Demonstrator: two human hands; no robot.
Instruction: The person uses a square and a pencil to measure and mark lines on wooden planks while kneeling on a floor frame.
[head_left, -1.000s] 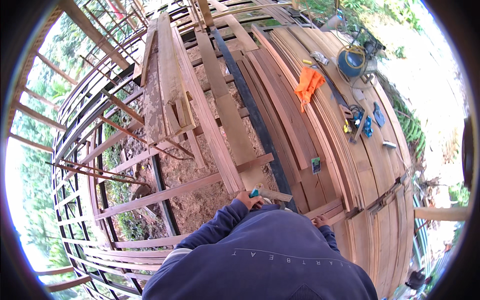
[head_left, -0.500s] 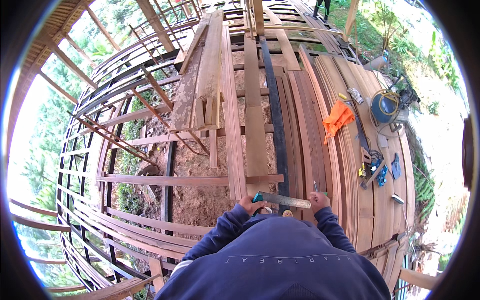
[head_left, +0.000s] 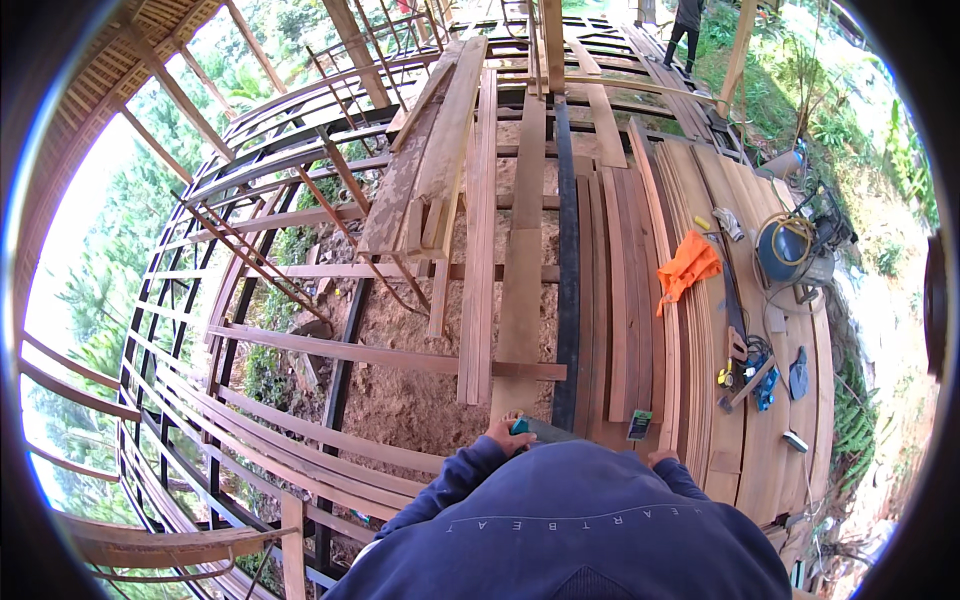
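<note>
My left hand (head_left: pixel 503 434) is closed around the teal handle of a handsaw (head_left: pixel 546 432). Its grey blade points to the right, and the far part is hidden behind my dark blue sweatshirt. My right hand (head_left: pixel 661 457) is low over the reddish boards on the right. Most of its fingers are hidden, so its grip is unclear. A small dark and green flat packet (head_left: pixel 640 425) lies on the boards just beyond it. Ahead of my left hand, a long plank (head_left: pixel 522 290) runs away from me beside a black metal beam (head_left: pixel 566 300).
Open floor framing with bare earth below (head_left: pixel 400 400) spreads to the left. Rusty rods (head_left: pixel 340 215) stick up there. On stacked boards at right lie an orange cloth (head_left: pixel 690 268), a hammer (head_left: pixel 748 390), tools and a compressor (head_left: pixel 785 248). Another person (head_left: pixel 686 35) stands far off.
The view has tilted and shifted. My right hand has moved away from the blade toward my body, uncovering the packet. The saw has drawn closer to me, with more of its blade hidden.
</note>
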